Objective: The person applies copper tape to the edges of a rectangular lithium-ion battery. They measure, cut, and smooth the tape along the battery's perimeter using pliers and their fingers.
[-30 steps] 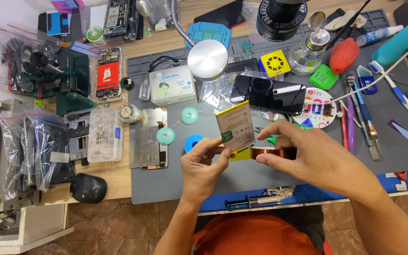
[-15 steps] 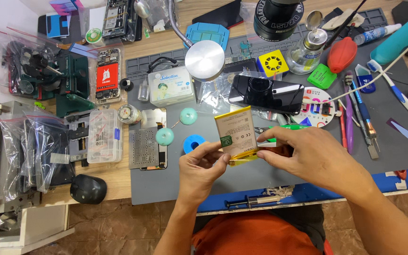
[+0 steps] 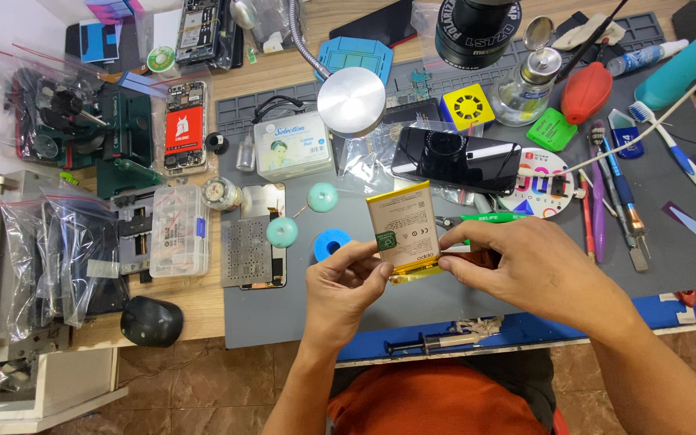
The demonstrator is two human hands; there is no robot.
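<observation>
Over a crowded repair table [image 3: 203, 310], I see both hands meet on one flat phone battery [image 3: 403, 226] — pale, gold-edged, with a small green sticker near its lower left corner. The left hand [image 3: 346, 283] is mostly curled, its thumb and forefinger pinching the battery's lower left corner. The right hand [image 3: 535, 270] comes in from the other side, fingers drawn close together and pinching the lower right edge, where a gold strip hangs below the cell. The battery stands tilted up off the grey work mat [image 3: 477, 294], held above its near middle, touching nothing but the two hands.

Counting what lies about: one black phone [image 3: 456, 159] lies screen-up just beyond the battery; three small round reels — two teal [image 3: 322, 196] [image 3: 281, 232], one blue [image 3: 331, 244] — sit just left of it. One metal stencil plate [image 3: 246, 251] rests on the mat's left edge, one clear plastic box [image 3: 177, 231] beside that, and one black lump [image 3: 151, 321] sits near the table's front. One round lamp head [image 3: 351, 101] hangs over the mat, one red rubber blower [image 3: 586, 92] lies at the far right, one toothbrush [image 3: 674, 148] beside it. One syringe [image 3: 430, 343] rests on the blue strip at the front edge, under my wrists.
</observation>
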